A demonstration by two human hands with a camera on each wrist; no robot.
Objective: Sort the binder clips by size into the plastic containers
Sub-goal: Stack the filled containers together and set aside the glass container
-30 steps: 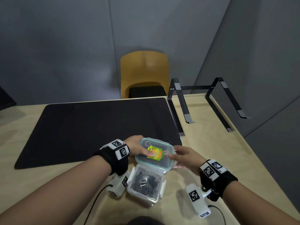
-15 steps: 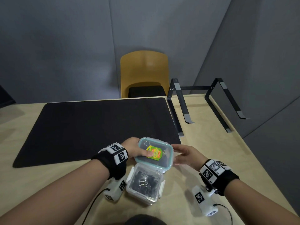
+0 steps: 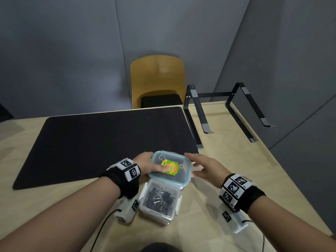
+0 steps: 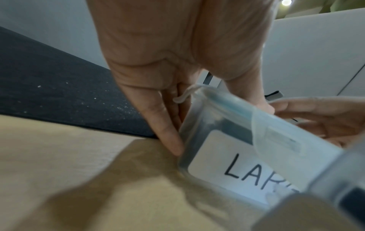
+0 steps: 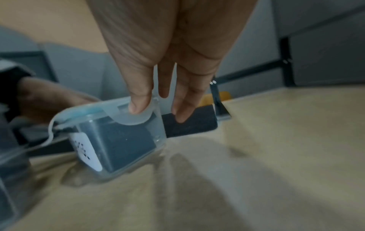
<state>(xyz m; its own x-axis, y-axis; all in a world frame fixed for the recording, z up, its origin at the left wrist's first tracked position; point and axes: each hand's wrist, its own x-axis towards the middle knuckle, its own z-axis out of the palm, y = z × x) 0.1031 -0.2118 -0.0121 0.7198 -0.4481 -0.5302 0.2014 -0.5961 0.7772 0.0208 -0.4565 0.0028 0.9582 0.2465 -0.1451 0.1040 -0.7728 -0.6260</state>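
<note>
The left hand (image 3: pixel 145 163) grips the lidded container (image 3: pixel 170 168) on the worktop (image 3: pixel 236 160), thumb on its lid. The right hand (image 3: pixel 205 169), fingers nearly straight, thumbs its side latch (image 5: pixel 136 115).

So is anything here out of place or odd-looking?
Nothing spilled or broken. One small oddity: the lidded box is tipped, its base lifted off the table on one side, with the left hand gripping it and the right hand at a lid flap. The clips stay inside the open box.
</note>
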